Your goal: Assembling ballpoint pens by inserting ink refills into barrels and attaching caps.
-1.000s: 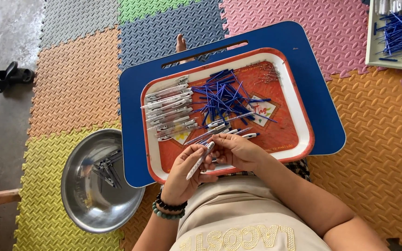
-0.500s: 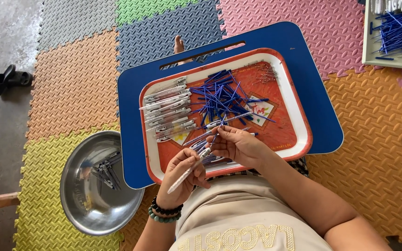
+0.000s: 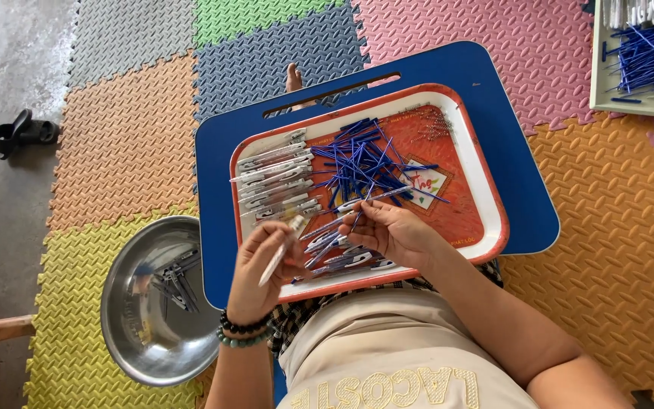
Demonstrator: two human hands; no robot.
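Observation:
My left hand [image 3: 260, 273] holds a white pen barrel [image 3: 280, 251] over the near left edge of the red and white tray [image 3: 493, 220]. My right hand [image 3: 391, 231] pinches a thin blue refill [image 3: 372, 198] above the tray's near middle. A heap of blue refills [image 3: 363, 160] lies in the tray's centre. A row of white pen barrels [image 3: 274, 182] lies along its left side. More pen parts [image 3: 342, 257] rest between my two hands. The tray sits on a blue lap table [image 3: 509, 129].
A round steel bowl [image 3: 141, 299] with a few pen parts stands on the yellow mat at my left. A white box of blue refills [image 3: 649, 57] sits at the top right. A black clip-like object [image 3: 20, 132] lies on the grey floor at far left.
My left hand has drawn back towards me and leftward with a white barrel. My right hand has lifted a blue refill from the heap.

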